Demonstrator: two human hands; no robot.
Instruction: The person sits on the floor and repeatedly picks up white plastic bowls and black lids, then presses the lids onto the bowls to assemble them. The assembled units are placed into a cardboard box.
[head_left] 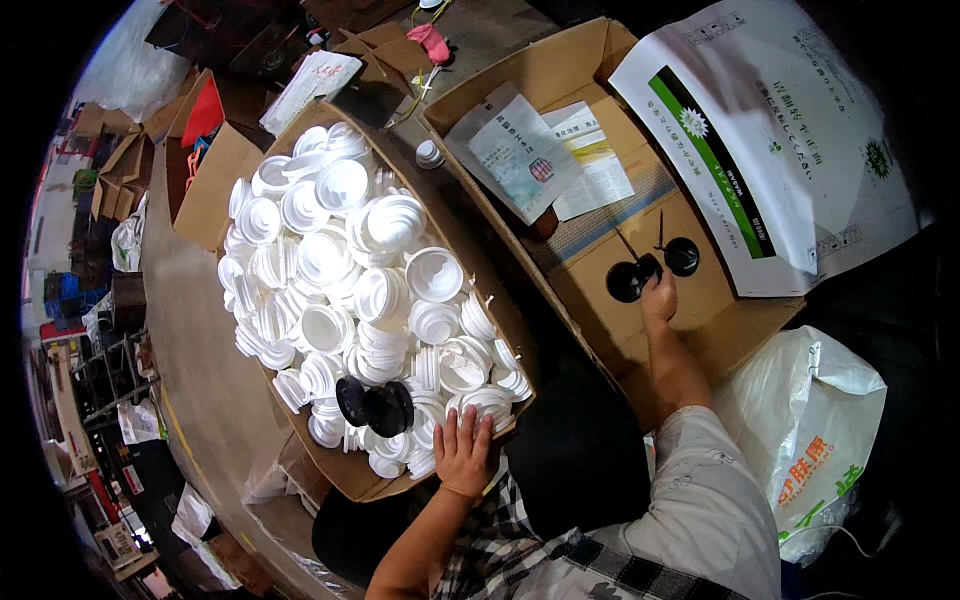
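Note:
My left hand (463,452) rests with its fingers extended and apart on several white ribbed plastic caps (350,270) at the near edge of a full cardboard box. A cluster of black round ribbed pieces (376,406) lies on the white caps, just beyond that hand. To the right, my right hand (658,298) reaches into a second, shallower cardboard box, its fingers closed on a small black piece (650,266). Two black discs (626,282) flank it, and thin dark rods stick up beside them. My fingers partly cover the piece.
Printed sheets (515,150) lie inside the right cardboard box (560,70). A large white printed sheet (770,150) covers its far right side. A white plastic bag (810,430) stands at the lower right. Another open carton (215,170) is at the back left.

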